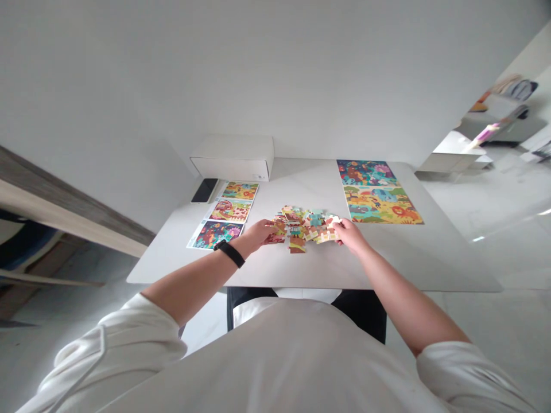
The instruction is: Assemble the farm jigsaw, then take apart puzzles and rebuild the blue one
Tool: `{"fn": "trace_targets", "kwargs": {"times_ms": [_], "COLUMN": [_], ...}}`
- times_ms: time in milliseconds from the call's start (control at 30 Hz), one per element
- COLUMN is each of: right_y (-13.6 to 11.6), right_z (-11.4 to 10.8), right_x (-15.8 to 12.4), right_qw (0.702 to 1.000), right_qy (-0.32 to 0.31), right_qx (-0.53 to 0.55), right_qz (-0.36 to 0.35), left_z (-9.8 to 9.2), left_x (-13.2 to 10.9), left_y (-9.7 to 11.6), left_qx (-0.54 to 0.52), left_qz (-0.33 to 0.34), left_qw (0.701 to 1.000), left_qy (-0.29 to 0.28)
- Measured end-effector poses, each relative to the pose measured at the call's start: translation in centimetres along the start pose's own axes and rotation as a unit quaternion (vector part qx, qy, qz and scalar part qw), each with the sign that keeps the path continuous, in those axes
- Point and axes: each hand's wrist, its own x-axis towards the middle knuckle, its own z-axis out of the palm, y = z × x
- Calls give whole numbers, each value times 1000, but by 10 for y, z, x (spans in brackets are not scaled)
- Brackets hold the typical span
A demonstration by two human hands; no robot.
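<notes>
A pile of colourful jigsaw puzzle pieces [296,231] lies on the white table in front of me, several of them overlapping. My left hand [259,234], with a black watch on its wrist, is at the pile's left edge, its fingers closed on a brownish puzzle piece [279,226]. On the opposite side, my right hand [349,235] pinches a pale and red-brown puzzle piece [330,224] between thumb and fingers. Some fingertips are hidden by the pieces.
A sheet with three printed pictures [230,210] lies at left, near a phone [204,190]. Behind them a white box [235,160] stands against the wall. Two assembled-looking puzzle pictures [379,201] lie at the right of the white table [400,258].
</notes>
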Motion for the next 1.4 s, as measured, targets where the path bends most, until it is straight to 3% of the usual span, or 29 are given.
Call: {"fn": "trace_targets", "kwargs": {"times_ms": [167,333,467,600,700,867,1000,1067,1167,1400], "right_y": [-14,-25,-24,-25,-29,-35,-46,-54,-65,-69], "right_z": [-3,-16,-19,-1,17,42,68,83,96,100], "right_x": [15,32,38,40,42,39,30,27,25,28], "right_qw": [995,949,977,992,980,914,875,864,859,826], "right_qy": [23,73,14,-26,-49,57,-34,-53,-56,-46], "right_qx": [-68,-263,-171,-80,-151,-330,-298,-289,-309,-394], "right_qz": [-62,-156,-125,-93,-116,-230,-380,-408,-404,-400], "left_z": [-3,-10,-20,-21,-16,-8,-4,-3,-6,-24], "left_x": [1,0,-3,-5,-4,-4,-7,-8,-12,-16], "left_y": [-2,-2,-2,-6,-2,14,21,22,20,6], "left_qx": [22,31,-8,7,4,2,-35,-51,-60,-122], "left_qz": [14,-9,4,5,42,70,90,92,73,-45], "left_qw": [1000,999,1000,1000,999,997,993,989,986,983], "left_qy": [16,-13,-2,4,3,-5,-60,-103,-138,-131]}}
